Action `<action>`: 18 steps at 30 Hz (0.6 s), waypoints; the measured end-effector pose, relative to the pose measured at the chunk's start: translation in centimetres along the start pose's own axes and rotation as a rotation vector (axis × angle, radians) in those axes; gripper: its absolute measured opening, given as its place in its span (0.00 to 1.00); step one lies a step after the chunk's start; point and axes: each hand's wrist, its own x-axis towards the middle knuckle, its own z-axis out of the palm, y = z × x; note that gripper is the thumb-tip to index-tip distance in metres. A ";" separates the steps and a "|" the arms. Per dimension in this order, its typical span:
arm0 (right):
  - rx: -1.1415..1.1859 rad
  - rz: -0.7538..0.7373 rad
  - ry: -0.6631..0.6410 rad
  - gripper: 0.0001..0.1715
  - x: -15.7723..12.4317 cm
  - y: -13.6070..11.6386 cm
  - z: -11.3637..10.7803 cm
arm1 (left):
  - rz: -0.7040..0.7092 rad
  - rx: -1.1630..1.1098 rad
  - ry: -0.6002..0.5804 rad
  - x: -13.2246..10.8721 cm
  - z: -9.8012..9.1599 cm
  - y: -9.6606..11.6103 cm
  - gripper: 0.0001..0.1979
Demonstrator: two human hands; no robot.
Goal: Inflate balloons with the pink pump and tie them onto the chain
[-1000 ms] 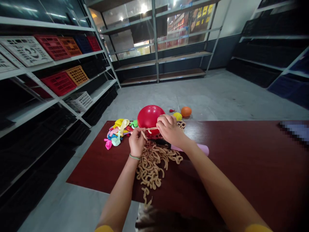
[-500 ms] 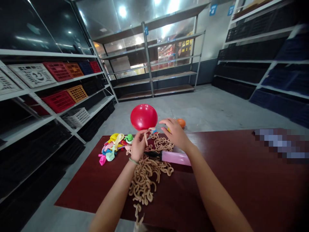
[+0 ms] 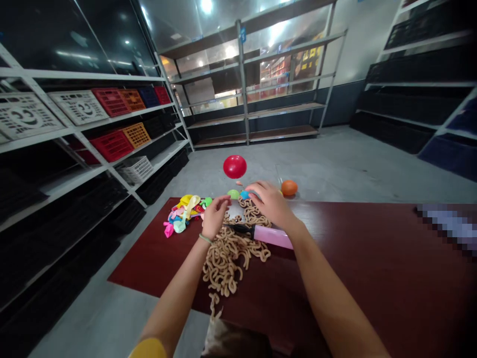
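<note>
A round red inflated balloon (image 3: pixel 234 166) is beyond the table's far edge, apart from both hands. My left hand (image 3: pixel 216 216), a green band at its wrist, is over the left side of a pile of long tan twisted strands (image 3: pixel 223 258); its fingers stretch forward and hold nothing I can see. My right hand (image 3: pixel 272 201) hovers above the far right part of the pile, fingers curved and apart. Between my forearms lies a pink hand pump (image 3: pixel 274 236) with a black nozzle end, partly hidden by my right arm.
Several limp coloured balloons (image 3: pixel 182 214) lie left on the dark red table (image 3: pixel 357 268). Past the far edge are an orange balloon (image 3: pixel 289 188), a blue balloon (image 3: pixel 245 194) and a light green balloon (image 3: pixel 233 194). Shelves with crates (image 3: pixel 80 107) stand left; a blurred-out object lies right.
My left hand has let go of the red balloon, which has moved away beyond the table and looks smaller. The view has turned slightly left, and my right hand stays raised.
</note>
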 end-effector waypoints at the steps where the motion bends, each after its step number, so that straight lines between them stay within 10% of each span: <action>1: 0.004 -0.019 -0.020 0.10 0.0 -0.2 0.6 | -0.010 0.014 0.032 -0.2 -0.8 -0.3 0.14; 9: -0.043 -0.109 -0.194 0.08 -1.2 -2.6 6.2 | 0.087 0.415 0.200 -0.1 -7.1 -3.6 0.11; 18: -0.082 -0.120 -0.303 0.08 -1.9 -2.6 8.3 | 0.196 0.744 0.048 1.4 -6.7 -9.7 0.20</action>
